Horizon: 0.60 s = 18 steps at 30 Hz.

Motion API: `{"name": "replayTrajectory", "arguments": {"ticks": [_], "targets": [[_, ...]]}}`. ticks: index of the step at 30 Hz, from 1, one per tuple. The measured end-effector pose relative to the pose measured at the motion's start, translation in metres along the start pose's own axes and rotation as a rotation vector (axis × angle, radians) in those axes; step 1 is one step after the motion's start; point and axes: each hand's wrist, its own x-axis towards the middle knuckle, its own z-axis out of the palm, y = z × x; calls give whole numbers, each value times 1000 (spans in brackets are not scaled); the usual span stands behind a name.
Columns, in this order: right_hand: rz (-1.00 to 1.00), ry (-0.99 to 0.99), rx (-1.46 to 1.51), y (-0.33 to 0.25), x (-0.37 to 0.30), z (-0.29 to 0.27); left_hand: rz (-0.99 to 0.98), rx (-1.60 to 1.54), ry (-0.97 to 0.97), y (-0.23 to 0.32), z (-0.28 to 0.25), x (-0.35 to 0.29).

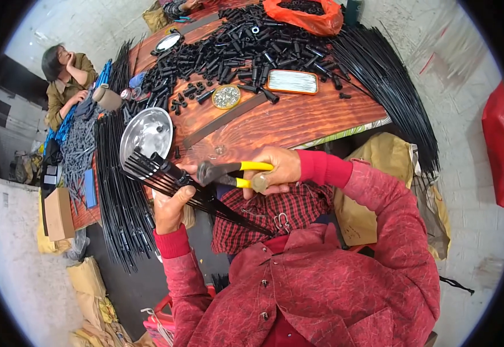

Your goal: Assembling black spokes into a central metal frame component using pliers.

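My left hand point(172, 207) is wrapped round a black umbrella frame point(220, 209), a bundle of thin ribs slanting from upper left down toward my lap. At its upper end the ribs fan out near a black tubular fitting. Yellow-handled pincers point(255, 166) are gripped in my right hand point(282, 168), their dark jaws pointing left beside the fitting. Whether the jaws touch it I cannot tell. Some left fingers are hidden behind the ribs and the pincers. Just beyond the ribs sits a shiny metal bowl point(146, 134) with a few small black pieces in it.
A wooden table point(275, 124) carries heaped black tubular parts point(234, 46), a round dish of small metal bits point(226, 97), a tray of thin wires point(292, 81) and a flat bar point(226, 120). Bundled black ribs point(388, 75) overhang its sides. Another person point(67, 81) sits at the far left.
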Motion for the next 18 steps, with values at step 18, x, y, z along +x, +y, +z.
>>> {"name": "replayTrajectory", "arguments": {"ticks": [18], "targets": [[174,921,-1054,-3,66,-155,-70,8,157,-10,-2,21]]}}
